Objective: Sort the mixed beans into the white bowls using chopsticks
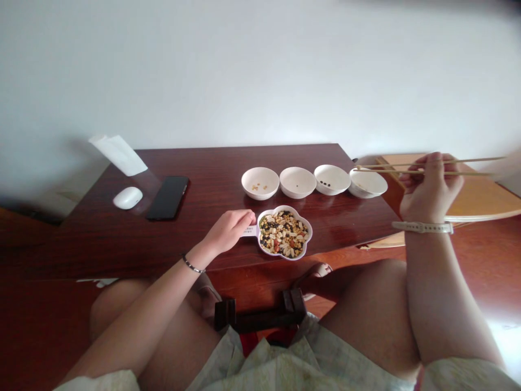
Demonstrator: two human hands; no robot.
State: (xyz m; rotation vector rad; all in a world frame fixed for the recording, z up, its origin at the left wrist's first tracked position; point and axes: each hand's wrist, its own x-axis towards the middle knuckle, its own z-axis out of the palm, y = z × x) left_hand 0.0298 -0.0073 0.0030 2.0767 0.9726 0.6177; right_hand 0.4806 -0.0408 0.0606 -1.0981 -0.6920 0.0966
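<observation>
My left hand (231,231) grips the short handle of a flower-shaped dish (310,234) near the table's front edge. Mixed beans, peanuts and grains (284,234) fill that dish. Raised at the right, my right hand (432,182) holds a pair of chopsticks (388,167), their tips over the rightmost white bowl (376,191). A small pale piece appears to sit at the tips. Three more white bowls stand in the row: one with yellowish bits (260,194), one with a single dark speck (297,191), one with several black beans (332,190).
On the left of the dark wooden table (211,163) lie a black phone (168,197), a white rounded case (127,198) and a white paper packet (119,155). A light wooden stand (484,184) is beyond the right edge. A white wall rises behind.
</observation>
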